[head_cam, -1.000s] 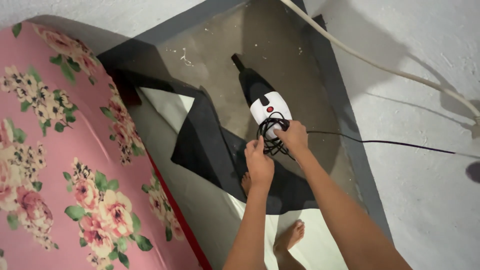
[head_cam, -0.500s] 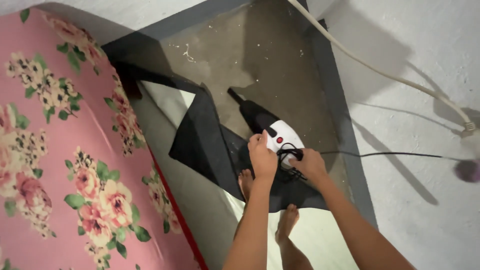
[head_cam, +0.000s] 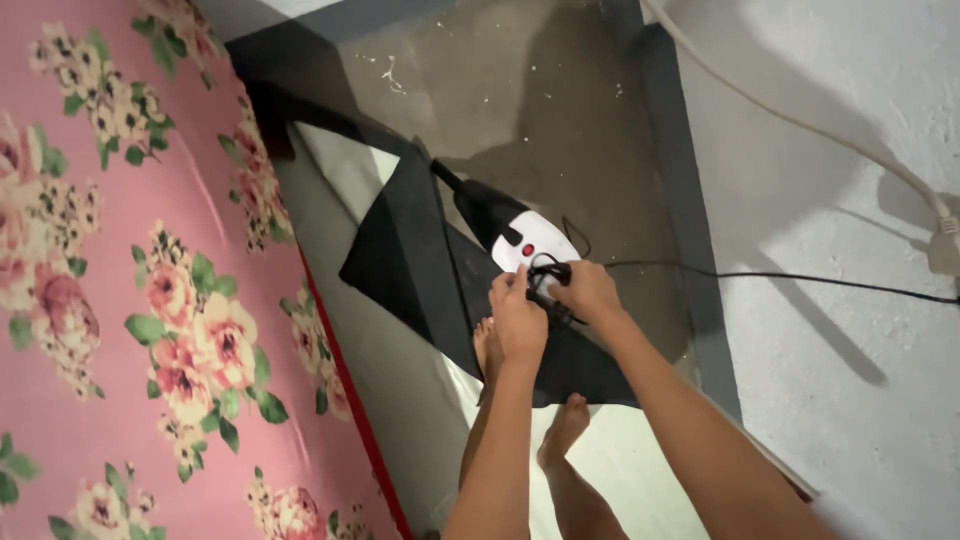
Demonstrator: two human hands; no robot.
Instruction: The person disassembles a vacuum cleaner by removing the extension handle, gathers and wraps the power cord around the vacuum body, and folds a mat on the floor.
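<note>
A black and white handheld vacuum cleaner with a red button hangs above the floor, nozzle pointing up-left. My left hand grips its rear end. My right hand is closed around the coiled black cord at the vacuum's back. From there the black cord runs right across the white wall to a plug at the frame's right edge. My bare feet stand below on a black mat.
A pink floral mattress leans on the left. A black mat with a folded corner lies over a pale sheet on the grey concrete floor. A thick white cable runs along the white wall at right.
The loops of cord at the vacuum's back have shrunk under my right hand. The vacuum dropped toward me, then shifted slightly up and left. The view has swung, showing more mattress.
</note>
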